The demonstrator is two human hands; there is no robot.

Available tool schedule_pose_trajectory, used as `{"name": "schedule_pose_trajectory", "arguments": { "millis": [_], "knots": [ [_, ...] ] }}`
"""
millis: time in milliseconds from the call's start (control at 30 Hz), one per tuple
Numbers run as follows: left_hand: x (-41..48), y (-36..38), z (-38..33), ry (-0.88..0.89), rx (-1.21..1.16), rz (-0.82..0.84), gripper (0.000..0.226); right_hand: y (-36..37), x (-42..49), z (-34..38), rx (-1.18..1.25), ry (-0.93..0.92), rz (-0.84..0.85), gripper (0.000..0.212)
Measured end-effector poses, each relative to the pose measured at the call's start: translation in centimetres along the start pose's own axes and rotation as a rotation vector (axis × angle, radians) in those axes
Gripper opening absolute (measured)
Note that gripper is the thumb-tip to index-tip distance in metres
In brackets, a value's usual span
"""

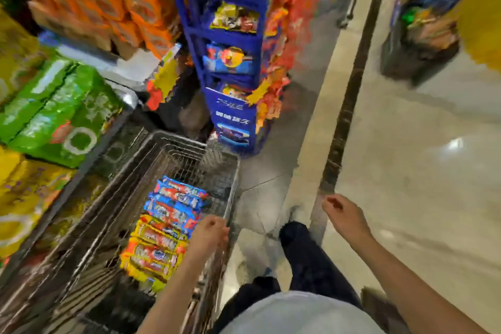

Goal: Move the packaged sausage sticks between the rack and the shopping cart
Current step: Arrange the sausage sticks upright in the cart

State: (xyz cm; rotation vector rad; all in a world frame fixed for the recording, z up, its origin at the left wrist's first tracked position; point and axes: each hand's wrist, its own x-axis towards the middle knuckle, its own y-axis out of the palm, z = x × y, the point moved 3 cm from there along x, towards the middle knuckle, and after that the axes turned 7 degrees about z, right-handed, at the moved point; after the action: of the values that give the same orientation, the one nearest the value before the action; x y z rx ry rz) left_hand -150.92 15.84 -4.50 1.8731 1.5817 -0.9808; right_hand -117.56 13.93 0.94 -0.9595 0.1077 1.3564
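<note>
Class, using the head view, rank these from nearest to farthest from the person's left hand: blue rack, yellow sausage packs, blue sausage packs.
From the left hand:
1. yellow sausage packs, just left, in the cart.
2. blue sausage packs, ahead in the cart.
3. blue rack, beyond the cart.

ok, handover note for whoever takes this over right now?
Left hand: fingers curled at the right rim of the shopping cart; blur hides whether it grips anything.
Right hand: loosely curled, empty, over the floor.
Sausage stick packs: blue, yellow and orange ones lie in a row in the cart.
Blue rack: ahead, stocked.
Done: several packs are in the cart. Left: which way they go cannot be told.
</note>
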Motion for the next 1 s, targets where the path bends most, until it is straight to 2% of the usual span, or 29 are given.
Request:
{"name": "schedule_pose_trajectory", "arguments": {
  "millis": [67,167,333,533,767,1000],
  "knots": [
    [0.7,2.6,-2.1,0.002,0.103,0.073,0.020,-1.8,-0.8,-2.5,0.075,0.073,-0.057,0.010],
    [2.3,7.1,-4.9,0.019,0.272,0.131,0.024,-3.9,-1.7,-6.7,0.174,0.154,-0.139,0.021],
    [5.9,15.5,-9.7,0.035,0.498,0.272,0.027,-7.3,-2.5,-11.4,0.261,0.290,-0.218,0.009],
    [9.4,25.8,-16.3,0.026,0.575,0.344,0.021,-13.1,2.3,-14.5,0.323,0.381,-0.229,0.011],
    [13.6,34.7,-27.3,0.096,0.522,0.311,0.016,-24.3,12.7,-11.8,0.276,0.282,-0.151,0.019],
    [17.4,36.0,-32.8,0.084,0.369,0.217,0.016,-30.8,22.4,-5.4,0.123,0.123,-0.006,0.013]
  ]
}}
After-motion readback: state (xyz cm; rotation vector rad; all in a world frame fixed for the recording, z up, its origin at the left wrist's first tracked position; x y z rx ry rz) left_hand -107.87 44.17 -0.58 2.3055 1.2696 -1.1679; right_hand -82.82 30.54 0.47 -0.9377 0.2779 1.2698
